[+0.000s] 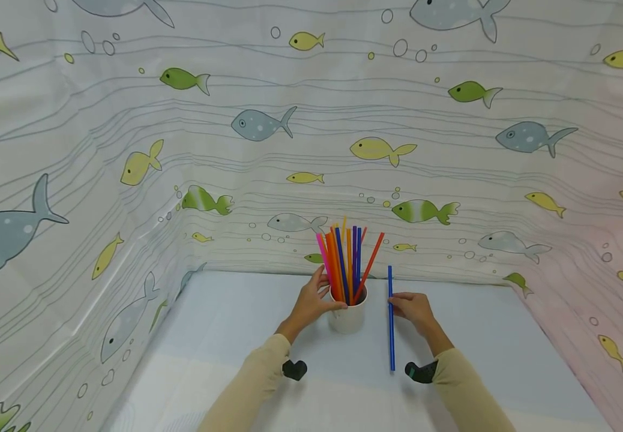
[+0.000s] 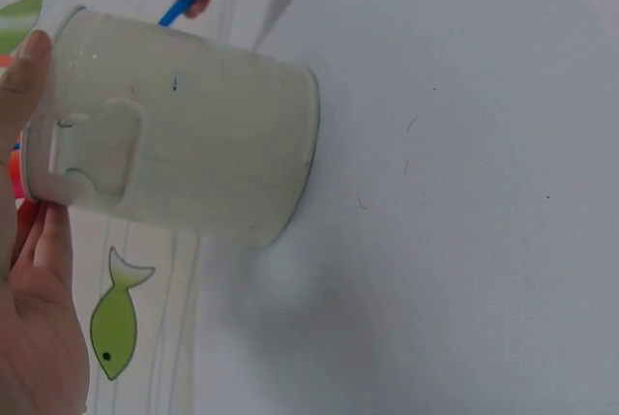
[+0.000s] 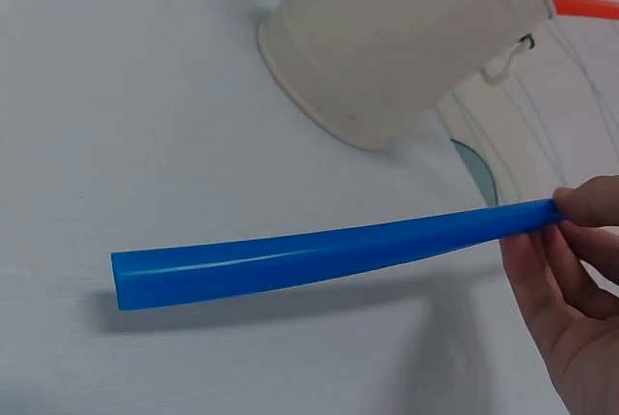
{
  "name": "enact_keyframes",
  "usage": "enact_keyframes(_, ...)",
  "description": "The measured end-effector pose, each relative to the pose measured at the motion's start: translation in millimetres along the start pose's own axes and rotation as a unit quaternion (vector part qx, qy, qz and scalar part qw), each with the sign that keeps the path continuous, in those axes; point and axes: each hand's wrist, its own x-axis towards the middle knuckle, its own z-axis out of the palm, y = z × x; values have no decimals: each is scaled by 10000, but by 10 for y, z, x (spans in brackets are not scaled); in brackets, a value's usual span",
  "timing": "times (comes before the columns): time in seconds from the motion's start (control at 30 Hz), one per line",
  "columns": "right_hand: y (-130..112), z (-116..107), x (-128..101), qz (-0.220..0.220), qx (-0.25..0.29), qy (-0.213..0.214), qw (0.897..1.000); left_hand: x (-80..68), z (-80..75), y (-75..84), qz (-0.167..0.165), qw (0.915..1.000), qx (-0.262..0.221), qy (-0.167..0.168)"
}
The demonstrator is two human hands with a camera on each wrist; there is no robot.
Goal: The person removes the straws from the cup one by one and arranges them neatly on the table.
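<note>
In the head view a small white metal bucket [image 1: 347, 321] stands upright on the table, filled with coloured plastic straws [image 1: 338, 264] in pink, orange, red, blue and purple. My left hand [image 1: 311, 303] grips the bucket's rim, thumb across the front and fingers behind on the left; in the left wrist view they lie around the rim. To the bucket's right, my right hand [image 1: 413, 309] pinches a blue straw [image 1: 391, 336] between thumb and fingers, near its middle. The right wrist view shows the lower part of this straw above the table, apart from the bucket.
A pale table [image 1: 225, 336] lies beneath both hands. Fish-patterned cloth [image 1: 268, 156] rises behind it and along both sides, close behind the bucket. Dark wrist pieces [image 1: 294, 370] sit at both sleeves.
</note>
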Motion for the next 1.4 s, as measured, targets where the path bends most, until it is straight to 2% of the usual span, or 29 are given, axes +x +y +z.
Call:
enact_keyframes(0.23,107,57,-50,55,-273,50,9996,5,0,-18,46,10000,-40,-7)
enact_keyframes(0.43,169,109,-53,71,-734,154,9972,8,-8,-21,23,10000,-16,-23)
enact_keyframes(0.8,264,201,-63,-282,-1638,389,9853,3,-3,-7,14,10000,12,-40)
enact_keyframes(1.13,279,276,-112,-749,-1812,577,9789,8,2,-11,-85,9999,79,-76)
enact_keyframes(1.4,292,305,-116,-870,-2102,631,9717,4,2,-11,-136,9998,91,-76)
